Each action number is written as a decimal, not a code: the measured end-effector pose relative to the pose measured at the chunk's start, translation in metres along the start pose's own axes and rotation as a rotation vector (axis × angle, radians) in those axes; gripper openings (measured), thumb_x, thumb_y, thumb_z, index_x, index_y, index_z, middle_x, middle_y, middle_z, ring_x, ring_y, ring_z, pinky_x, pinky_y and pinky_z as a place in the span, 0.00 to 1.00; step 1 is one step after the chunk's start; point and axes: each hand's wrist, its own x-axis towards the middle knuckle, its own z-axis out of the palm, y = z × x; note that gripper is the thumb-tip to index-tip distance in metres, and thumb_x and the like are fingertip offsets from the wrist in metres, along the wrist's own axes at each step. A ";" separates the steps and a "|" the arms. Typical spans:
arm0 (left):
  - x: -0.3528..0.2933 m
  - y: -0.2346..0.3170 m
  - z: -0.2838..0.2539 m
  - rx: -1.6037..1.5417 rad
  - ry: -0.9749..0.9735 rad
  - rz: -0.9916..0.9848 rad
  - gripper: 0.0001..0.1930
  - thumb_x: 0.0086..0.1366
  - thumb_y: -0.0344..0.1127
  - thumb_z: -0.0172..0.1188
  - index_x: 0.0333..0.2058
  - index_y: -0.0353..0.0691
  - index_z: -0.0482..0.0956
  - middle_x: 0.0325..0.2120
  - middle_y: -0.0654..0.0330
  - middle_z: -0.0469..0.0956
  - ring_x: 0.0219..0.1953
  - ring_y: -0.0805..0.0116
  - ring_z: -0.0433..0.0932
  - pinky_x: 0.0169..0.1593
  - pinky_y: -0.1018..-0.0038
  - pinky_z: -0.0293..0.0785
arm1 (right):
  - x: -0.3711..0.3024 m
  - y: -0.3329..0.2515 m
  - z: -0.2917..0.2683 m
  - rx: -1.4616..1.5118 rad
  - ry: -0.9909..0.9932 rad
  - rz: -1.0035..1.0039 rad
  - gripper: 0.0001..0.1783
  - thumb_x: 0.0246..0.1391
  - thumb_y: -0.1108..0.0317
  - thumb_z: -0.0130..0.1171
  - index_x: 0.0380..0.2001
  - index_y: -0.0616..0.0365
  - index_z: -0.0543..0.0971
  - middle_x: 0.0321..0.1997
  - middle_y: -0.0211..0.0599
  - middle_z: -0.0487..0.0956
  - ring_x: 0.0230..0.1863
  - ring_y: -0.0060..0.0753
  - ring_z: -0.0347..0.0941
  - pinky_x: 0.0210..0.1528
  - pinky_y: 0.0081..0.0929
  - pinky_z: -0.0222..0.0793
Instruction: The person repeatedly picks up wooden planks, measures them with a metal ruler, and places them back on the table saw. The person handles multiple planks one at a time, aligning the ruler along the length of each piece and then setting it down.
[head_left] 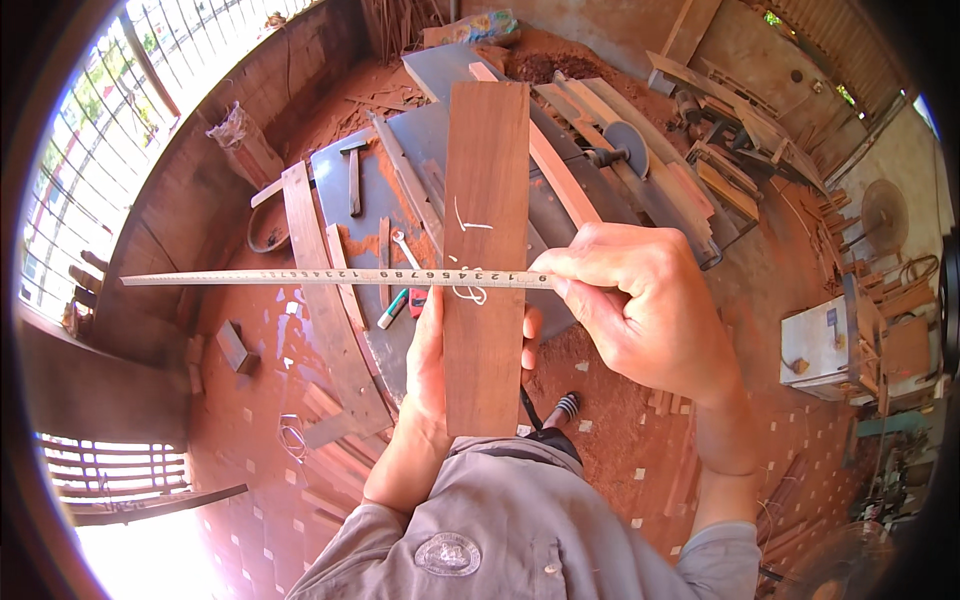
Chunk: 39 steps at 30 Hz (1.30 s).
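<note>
A brown wooden board (487, 190) stands lengthwise in front of my chest, with white chalk marks on its face. My left hand (428, 350) grips it from behind and below, thumb along the left edge and fingertips showing past the right edge. Across the board's face lies a long thin ruler (300, 277), reaching well out beyond the left edge. My right hand (640, 300) pinches the ruler's right end between thumb and fingers, just past the board's right edge.
Behind the board is a dark metal table (330, 150) bearing a hammer (354, 180), a wrench (404, 243), a green-and-white marker (393, 309) and wood strips. A round blade (627, 149) stands at its right side. Planks (730, 185) are piled farther right. Sawdust and offcuts cover the floor.
</note>
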 end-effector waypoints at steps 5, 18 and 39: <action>0.004 0.006 -0.004 -0.015 0.010 0.020 0.40 0.73 0.71 0.40 0.63 0.38 0.68 0.45 0.44 0.75 0.38 0.55 0.82 0.38 0.65 0.83 | 0.011 0.000 0.003 0.020 -0.026 0.003 0.08 0.53 0.85 0.61 0.36 0.68 0.85 0.24 0.43 0.78 0.22 0.32 0.73 0.24 0.26 0.64; 0.012 0.006 0.002 0.067 0.030 0.050 0.41 0.72 0.72 0.41 0.61 0.38 0.70 0.44 0.46 0.76 0.37 0.58 0.83 0.37 0.66 0.83 | 0.015 0.006 -0.004 0.024 -0.029 -0.040 0.10 0.53 0.87 0.61 0.37 0.68 0.86 0.25 0.42 0.79 0.22 0.30 0.73 0.25 0.25 0.65; 0.004 0.004 0.003 0.083 0.047 0.015 0.38 0.74 0.70 0.41 0.60 0.38 0.72 0.44 0.47 0.80 0.37 0.57 0.85 0.38 0.66 0.84 | 0.001 0.001 0.005 0.025 -0.008 0.022 0.10 0.53 0.87 0.62 0.38 0.68 0.85 0.26 0.41 0.79 0.23 0.29 0.74 0.25 0.25 0.65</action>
